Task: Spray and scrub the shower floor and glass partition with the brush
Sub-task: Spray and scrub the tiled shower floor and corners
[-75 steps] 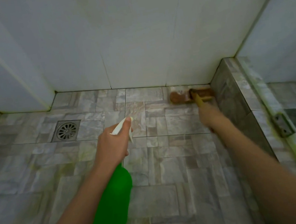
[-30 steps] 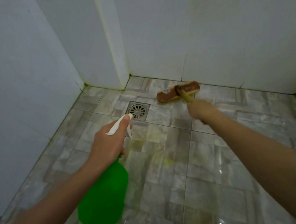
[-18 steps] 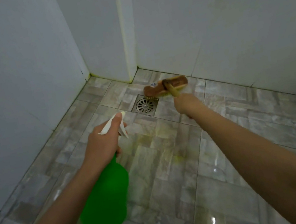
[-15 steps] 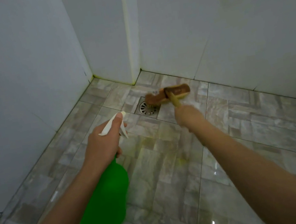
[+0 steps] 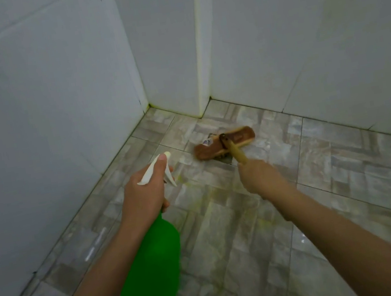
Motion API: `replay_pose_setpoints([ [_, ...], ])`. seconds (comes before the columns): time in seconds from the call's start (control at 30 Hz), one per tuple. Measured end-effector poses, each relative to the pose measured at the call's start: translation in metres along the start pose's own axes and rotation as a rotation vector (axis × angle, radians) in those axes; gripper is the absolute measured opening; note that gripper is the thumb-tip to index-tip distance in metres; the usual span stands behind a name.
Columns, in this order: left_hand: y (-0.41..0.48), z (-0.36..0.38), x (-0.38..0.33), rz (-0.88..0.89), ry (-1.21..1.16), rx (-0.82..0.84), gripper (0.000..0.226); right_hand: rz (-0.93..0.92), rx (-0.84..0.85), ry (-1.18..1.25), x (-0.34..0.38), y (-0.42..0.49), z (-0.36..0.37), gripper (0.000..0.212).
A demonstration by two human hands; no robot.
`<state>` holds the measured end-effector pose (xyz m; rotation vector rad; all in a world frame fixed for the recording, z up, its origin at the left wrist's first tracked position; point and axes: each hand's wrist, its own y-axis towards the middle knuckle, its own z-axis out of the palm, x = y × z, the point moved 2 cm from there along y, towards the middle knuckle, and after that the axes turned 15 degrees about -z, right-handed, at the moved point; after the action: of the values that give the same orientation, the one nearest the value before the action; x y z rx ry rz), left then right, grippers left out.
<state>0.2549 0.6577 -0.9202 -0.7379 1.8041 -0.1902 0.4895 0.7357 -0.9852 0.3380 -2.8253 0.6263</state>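
My left hand (image 5: 143, 197) grips the neck of a green spray bottle (image 5: 154, 264) with a white trigger head, its nozzle pointing toward the far corner. My right hand (image 5: 260, 176) holds the yellow wooden handle of a brown scrub brush (image 5: 224, 143). The brush head lies flat on the wet grey floor tiles (image 5: 347, 175), on top of the floor drain, which it almost fully hides. The glass partition is out of frame.
White tiled walls (image 5: 42, 108) close the left and the back. A white tiled column (image 5: 200, 70) juts out at the back corner, with yellow-green grime along its base. Yellowish stains streak the floor between my hands.
The brush has swept left from the right-hand curb to the drain. My view has turned left with it. The spray bottle has stayed in my left hand.
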Motion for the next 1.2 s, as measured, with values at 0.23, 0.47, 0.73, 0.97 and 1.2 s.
replay_pose_setpoints([
  [0.23, -0.001, -0.012, 0.007, 0.002, 0.034, -0.044, 0.044, -0.068, -0.018, 0.082, 0.016, 0.043, -0.044, 0.056],
  [0.47, 0.002, -0.04, 0.009, -0.022, -0.005, -0.11, 0.044, -0.139, 0.079, 0.008, 0.037, 0.013, -0.006, 0.025],
  [0.73, 0.006, -0.064, 0.021, -0.02, -0.012, -0.17, 0.049, -0.239, 0.137, -0.097, 0.064, 0.016, -0.006, 0.026],
  [0.97, 0.009, -0.09, 0.037, -0.066, -0.121, -0.2, 0.046, -0.395, 0.151, -0.118, 0.149, 0.091, -0.032, 0.04],
  [1.2, 0.003, -0.12, 0.056, -0.051, -0.177, -0.239, 0.043, -0.369, 0.235, -0.137, 0.128, 0.038, -0.012, 0.036],
])
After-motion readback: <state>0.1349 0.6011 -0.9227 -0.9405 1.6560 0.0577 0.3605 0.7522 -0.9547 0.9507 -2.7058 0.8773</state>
